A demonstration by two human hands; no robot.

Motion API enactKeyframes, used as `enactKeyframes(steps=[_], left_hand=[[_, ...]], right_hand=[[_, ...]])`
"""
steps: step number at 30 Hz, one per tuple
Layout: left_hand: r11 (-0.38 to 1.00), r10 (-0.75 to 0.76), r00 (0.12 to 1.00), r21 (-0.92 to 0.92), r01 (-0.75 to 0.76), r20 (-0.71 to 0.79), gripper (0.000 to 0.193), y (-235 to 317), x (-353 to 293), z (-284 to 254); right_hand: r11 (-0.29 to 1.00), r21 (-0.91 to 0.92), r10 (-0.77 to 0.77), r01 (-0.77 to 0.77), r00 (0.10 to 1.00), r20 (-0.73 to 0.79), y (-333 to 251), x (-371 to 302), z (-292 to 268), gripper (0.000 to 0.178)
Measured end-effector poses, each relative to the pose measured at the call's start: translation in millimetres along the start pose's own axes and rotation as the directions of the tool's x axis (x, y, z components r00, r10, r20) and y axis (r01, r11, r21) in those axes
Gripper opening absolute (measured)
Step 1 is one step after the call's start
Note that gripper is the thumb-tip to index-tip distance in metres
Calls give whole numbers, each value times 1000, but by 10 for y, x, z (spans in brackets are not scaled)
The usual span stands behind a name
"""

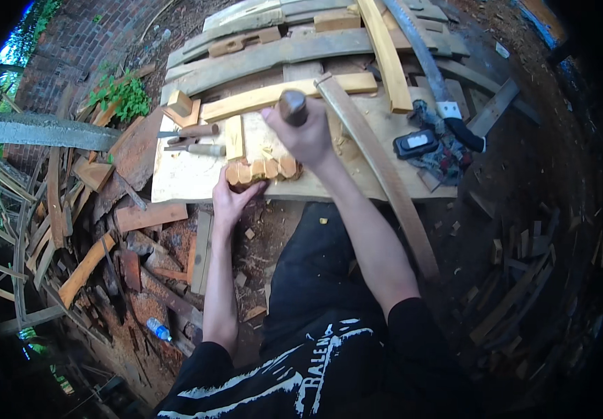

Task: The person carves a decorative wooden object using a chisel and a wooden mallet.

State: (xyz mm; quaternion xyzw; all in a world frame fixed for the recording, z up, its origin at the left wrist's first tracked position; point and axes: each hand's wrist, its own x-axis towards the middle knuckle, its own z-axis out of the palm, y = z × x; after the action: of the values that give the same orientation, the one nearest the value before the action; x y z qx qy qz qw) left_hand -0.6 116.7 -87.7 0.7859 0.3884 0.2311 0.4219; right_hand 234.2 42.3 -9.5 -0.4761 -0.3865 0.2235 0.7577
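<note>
2 hands counted: left hand, right hand. 1 carved wood block and 1 dark-ended tool are held. On the bench, 1 saw, 1 black case and 1 patterned cloth are seen; handled tools lying there, at least 2: brown-handled tool, pale-handled tool. 1 bottle is logged. Scrap wood: many pieces, can't be counted reliably.
</note>
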Motion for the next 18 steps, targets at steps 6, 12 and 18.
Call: enactKeyframes(steps=[6,12,18], left_hand=[[996,-61,998,-69,61,1,64,124,65,3],[986,-100,995,-135,98,-4,65,66,59,41],[992,-74,997,-103,74,3,67,100,49,31]], right_hand=[[994,107,35,-30,998,-53,-383,348,-188,23],[989,137,-38,52,994,-104,-187,273,-119,19],[988,156,38,-24,996,-86,-287,252,-83,20]])
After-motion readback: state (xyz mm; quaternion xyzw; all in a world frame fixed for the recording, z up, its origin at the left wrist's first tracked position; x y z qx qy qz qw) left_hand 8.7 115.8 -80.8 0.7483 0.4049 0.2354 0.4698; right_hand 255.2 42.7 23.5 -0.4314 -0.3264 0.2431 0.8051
